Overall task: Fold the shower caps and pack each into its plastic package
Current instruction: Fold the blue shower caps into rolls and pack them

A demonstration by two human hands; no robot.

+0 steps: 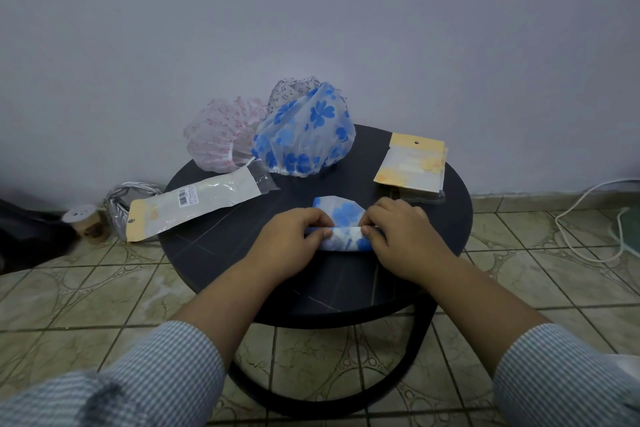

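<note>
A blue-flowered shower cap (343, 230) lies partly rolled on the round black table (221, 253). My left hand (294, 236) pinches its left end and my right hand (398, 236) pinches its right end. Behind them sits a puffed blue-flowered cap (308, 135), with a red-patterned clear cap (221, 135) to its left and a dark-dotted cap (294, 87) behind. A long empty plastic package (197, 204) with a barcode lies at the table's left. At the right rests a stack of yellow-topped packages (412, 163).
The table stands against a pale wall on a tiled floor. Left of it on the floor are a silvery bundle (121, 204), a small round jar (86, 222) and a dark shape (27, 236). White cables (588, 218) trail across the floor at the right.
</note>
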